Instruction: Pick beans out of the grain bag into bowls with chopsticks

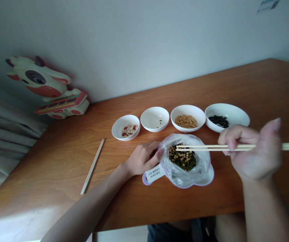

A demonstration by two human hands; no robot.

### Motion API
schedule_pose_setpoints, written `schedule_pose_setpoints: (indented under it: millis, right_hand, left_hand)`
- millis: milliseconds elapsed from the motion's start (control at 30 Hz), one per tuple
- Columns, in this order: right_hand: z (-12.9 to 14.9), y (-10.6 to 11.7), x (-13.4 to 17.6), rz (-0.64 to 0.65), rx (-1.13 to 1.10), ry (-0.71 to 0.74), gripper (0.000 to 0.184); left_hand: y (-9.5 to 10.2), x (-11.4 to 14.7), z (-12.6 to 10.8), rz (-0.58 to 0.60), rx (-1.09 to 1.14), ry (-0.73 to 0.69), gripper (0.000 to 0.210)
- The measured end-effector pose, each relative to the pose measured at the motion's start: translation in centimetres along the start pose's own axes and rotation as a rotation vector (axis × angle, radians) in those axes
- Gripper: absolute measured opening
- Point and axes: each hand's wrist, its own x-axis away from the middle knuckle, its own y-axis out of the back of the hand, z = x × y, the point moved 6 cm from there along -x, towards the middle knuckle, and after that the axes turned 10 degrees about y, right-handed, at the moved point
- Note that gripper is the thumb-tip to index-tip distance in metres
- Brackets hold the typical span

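My right hand grips a pair of wooden chopsticks. Their tips reach over mixed beans, yellow, green and black, inside a clear plastic bag. A small pale thing seems to sit at the tips, too small to name. My left hand pinches the bag's left edge. Beneath the bag is a light dish with a purple rim and a labelled handle. Behind stand white bowls: one with nut-like pieces, one with a few green beans, one with soybeans, one with black beans or seeds.
Another pair of chopsticks lies on the wooden table left of my left forearm. A cow-shaped toy keyboard stands at the back left by the wall. A grey curtain hangs at the left.
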Motion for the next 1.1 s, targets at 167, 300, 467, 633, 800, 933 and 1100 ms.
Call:
schedule_pose_setpoints:
  millis: [167, 300, 467, 633, 800, 933, 1100]
  right_hand:
    - [0.3, 1.7, -0.3, -0.259, 0.012, 0.121, 0.078]
    - [0.1, 2.9, -0.2, -0.410, 0.029, 0.190, 0.075]
    - [-0.2, 3.3, -0.1, -0.470, 0.076, 0.162, 0.077]
    - [-0.2, 3.1, 0.1, -0.512, 0.172, 0.097, 0.077]
    - [-0.1, 2.8, 0.1, -0.510, 0.168, 0.109, 0.076]
    - [0.0, 2.7, 0.0, -0.491, 0.174, 0.120, 0.074]
    - [-0.1, 2.4, -0.2, -0.468, 0.165, 0.101, 0.074]
  left_hand:
    - [-0.1, 0.0, 0.1, 0.000, -0.009, -0.001, 0.036]
    - [0.0, 0.0, 0.0, -0.005, -0.011, -0.008, 0.036]
    - [0.0, 0.0, -0.1, -0.004, -0.004, -0.016, 0.035]
    - [0.0, 0.0, -0.1, -0.001, 0.002, -0.012, 0.035]
    - [0.0, 0.0, -0.2, 0.000, 0.008, -0.008, 0.036]
    - [0.1, 0.0, -0.2, -0.001, 0.006, -0.009, 0.036]
    - [0.0, 0.0, -0.1, -0.006, 0.002, -0.012, 0.036]
